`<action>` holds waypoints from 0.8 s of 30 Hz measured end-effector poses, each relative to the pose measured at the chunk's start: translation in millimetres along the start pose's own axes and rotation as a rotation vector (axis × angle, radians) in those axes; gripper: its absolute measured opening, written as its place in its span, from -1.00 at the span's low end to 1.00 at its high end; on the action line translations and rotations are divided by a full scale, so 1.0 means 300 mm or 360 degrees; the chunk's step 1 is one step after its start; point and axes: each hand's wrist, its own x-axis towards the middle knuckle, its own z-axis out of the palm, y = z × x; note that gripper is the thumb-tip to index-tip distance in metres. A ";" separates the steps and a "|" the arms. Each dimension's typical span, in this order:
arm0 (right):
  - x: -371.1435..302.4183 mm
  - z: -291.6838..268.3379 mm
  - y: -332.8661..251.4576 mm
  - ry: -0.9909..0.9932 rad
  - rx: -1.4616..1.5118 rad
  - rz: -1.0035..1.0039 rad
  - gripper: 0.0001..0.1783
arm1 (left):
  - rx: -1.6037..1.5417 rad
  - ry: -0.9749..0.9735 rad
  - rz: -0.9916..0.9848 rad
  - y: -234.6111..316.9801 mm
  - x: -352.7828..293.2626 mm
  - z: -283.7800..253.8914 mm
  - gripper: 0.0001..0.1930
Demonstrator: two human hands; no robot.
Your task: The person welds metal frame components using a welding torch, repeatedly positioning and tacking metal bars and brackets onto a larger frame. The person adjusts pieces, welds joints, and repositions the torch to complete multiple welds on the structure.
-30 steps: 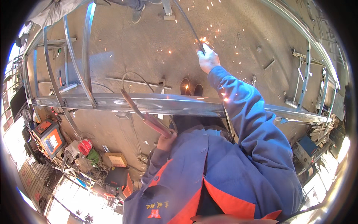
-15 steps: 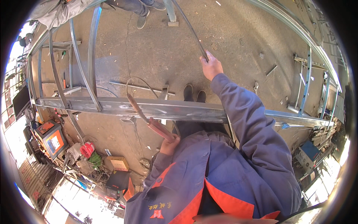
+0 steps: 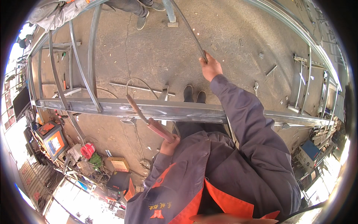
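Note:
My left hand [image 3: 170, 145] is closed around the reddish handle of a welding torch [image 3: 160, 130], close to my jacket. The torch's neck and copper-coloured nozzle slant up and left across a long steel beam [image 3: 179, 109]. A thin curved wire [image 3: 138, 78] arcs beside the nozzle. Out in front of me, my right hand [image 3: 211, 68] grips the near end of a thin metal rod [image 3: 188, 29], which runs away toward the top edge. The rod's far end is cut off by the frame. My right sleeve passes over the beam and hides part of it.
Upright and curved steel bars [image 3: 93, 48] form a frame on the left. Another person's shoe [image 3: 142, 20] is at the top. A wrench [image 3: 256, 87] and metal offcuts lie on the floor. An orange-and-black machine [image 3: 51, 139] stands lower left, a blue-grey box [image 3: 308, 151] right.
The bluish glare on the bars and beam is gone. My right hand and the rod have shifted slightly; the torch stays nearly still.

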 end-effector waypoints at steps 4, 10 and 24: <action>0.000 0.002 -0.001 0.0001 -0.0004 0.0008 -0.44 | 0.0020 0.0001 0.0013 -0.002 0.004 -0.005 -0.86; -0.007 0.003 -0.012 -0.0001 -0.0002 0.0028 -0.44 | 0.0037 0.0002 -0.0004 0.002 0.000 -0.012 -0.86; -0.001 0.012 0.003 -0.0011 -0.0041 -0.0006 -0.41 | 0.0105 -0.0041 -0.0002 0.024 0.001 -0.024 -0.82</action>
